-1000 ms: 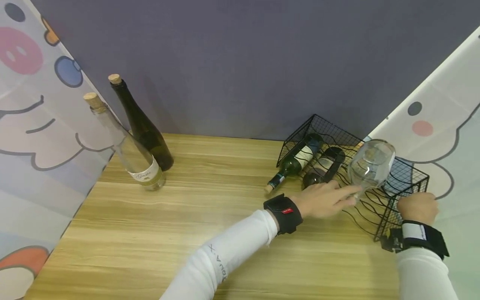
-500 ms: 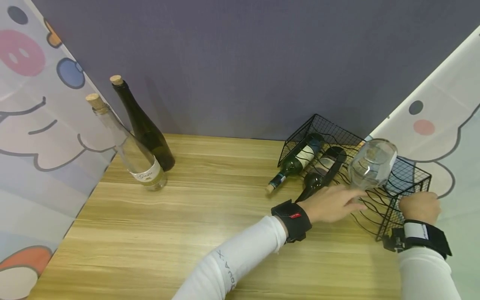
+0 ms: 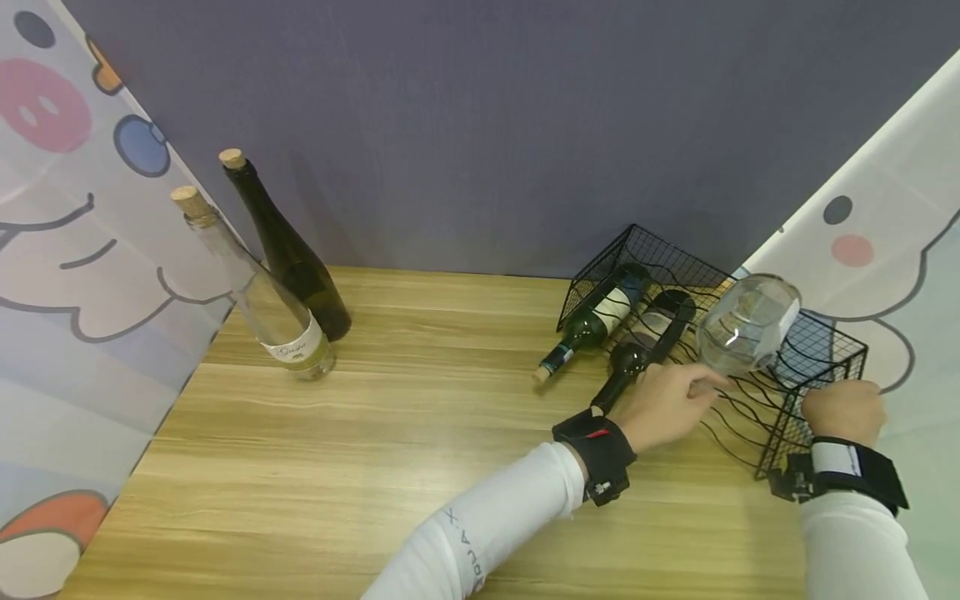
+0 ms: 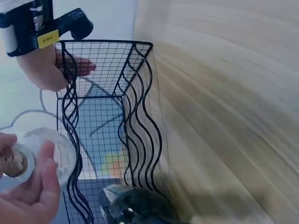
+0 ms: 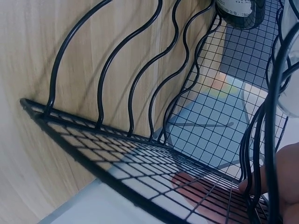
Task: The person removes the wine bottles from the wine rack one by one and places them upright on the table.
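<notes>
My left hand [image 3: 667, 404] is at the neck of a clear glass bottle [image 3: 750, 321] that lies over the wavy wires of a black wire wine rack [image 3: 813, 346]. In the left wrist view its fingers [image 4: 46, 172] pinch round the bottle's neck, beside the cork [image 4: 14, 163]. The bottle's base points to the back. My right hand [image 3: 843, 412] grips the rack's right end, with fingers behind the mesh and the thumb by the wavy wires in the right wrist view. A green bottle [image 3: 588, 329] and a dark bottle [image 3: 626, 358] lie in the rack's left part, necks toward me.
At the table's left stand a dark corked bottle [image 3: 300, 275] and a clear corked bottle [image 3: 296, 333] with a white label. A grey panel [image 3: 465, 133] rises behind the wooden table [image 3: 420, 350]. Cartoon-printed cloth [image 3: 885, 225] hangs at both sides.
My left hand has drawn slightly right and toward me, its fingers going from outstretched to curled at the clear bottle's neck. The dark bottle's neck has come into sight. My right hand has stayed put.
</notes>
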Demonstrator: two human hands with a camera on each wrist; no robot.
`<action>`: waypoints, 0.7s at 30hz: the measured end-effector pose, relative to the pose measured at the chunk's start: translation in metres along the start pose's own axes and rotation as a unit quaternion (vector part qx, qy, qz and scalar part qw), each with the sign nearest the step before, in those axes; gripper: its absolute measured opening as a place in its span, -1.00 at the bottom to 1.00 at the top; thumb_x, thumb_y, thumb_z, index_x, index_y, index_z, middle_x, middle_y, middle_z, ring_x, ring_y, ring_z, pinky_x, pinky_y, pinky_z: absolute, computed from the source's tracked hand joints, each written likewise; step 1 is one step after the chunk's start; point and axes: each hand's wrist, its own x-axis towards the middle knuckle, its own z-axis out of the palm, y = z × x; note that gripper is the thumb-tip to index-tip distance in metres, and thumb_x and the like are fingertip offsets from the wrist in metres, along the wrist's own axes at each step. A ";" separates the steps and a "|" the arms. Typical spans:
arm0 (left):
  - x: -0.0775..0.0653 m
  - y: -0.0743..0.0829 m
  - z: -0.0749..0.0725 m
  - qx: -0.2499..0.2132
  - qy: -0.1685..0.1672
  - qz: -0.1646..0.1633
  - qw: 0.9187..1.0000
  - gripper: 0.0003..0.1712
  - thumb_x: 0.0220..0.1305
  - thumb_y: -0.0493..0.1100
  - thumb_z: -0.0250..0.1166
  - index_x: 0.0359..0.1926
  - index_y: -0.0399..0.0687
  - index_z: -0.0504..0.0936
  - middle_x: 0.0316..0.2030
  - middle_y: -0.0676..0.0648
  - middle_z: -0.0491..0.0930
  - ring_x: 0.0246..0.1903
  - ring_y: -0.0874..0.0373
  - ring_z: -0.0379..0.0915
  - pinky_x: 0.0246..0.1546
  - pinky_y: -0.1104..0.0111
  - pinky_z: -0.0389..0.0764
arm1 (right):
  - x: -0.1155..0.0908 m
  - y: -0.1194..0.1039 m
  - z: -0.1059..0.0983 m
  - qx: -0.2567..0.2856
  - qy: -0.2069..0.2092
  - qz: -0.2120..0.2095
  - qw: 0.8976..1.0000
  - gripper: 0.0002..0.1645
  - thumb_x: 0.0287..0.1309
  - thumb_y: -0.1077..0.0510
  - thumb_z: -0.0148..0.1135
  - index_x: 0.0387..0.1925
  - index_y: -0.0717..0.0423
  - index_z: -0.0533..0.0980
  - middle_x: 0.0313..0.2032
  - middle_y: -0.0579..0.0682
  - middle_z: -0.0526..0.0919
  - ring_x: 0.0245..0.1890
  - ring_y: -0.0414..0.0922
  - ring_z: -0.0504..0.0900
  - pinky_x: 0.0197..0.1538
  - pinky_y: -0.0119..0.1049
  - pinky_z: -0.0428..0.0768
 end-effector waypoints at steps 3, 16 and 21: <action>-0.001 -0.004 -0.004 -0.025 0.009 -0.012 1.000 -0.68 0.43 -0.09 0.14 0.11 0.34 0.63 -0.76 0.20 0.28 -0.88 0.39 -0.04 -0.86 0.60 0.07 | 0.002 0.000 0.000 -0.017 0.011 -0.017 1.000 -0.29 0.09 0.22 -0.08 -0.02 0.94 0.15 -0.09 0.73 0.27 -0.06 0.61 0.38 -0.09 0.30 0.51; -0.002 0.007 -0.016 0.006 -0.036 -0.041 0.998 -0.68 0.36 -0.12 0.18 0.09 0.30 0.52 -0.36 0.21 0.59 -0.83 0.42 0.08 -0.81 0.57 0.26 | 0.009 0.001 0.006 -0.045 0.020 -0.026 0.998 -0.30 0.09 0.22 -0.08 -0.03 0.94 0.17 -0.09 0.71 0.28 -0.05 0.58 0.39 -0.08 0.28 0.50; -0.005 0.011 -0.018 -0.004 -0.041 -0.062 0.997 -0.73 0.32 -0.07 0.25 0.02 0.31 0.54 -0.18 0.23 0.66 -0.78 0.42 0.23 -0.74 0.56 0.36 | 0.008 -0.002 0.003 -0.037 0.019 -0.020 0.999 -0.26 0.09 0.22 -0.10 0.02 0.94 0.12 -0.04 0.72 0.26 0.00 0.59 0.37 -0.01 0.29 0.48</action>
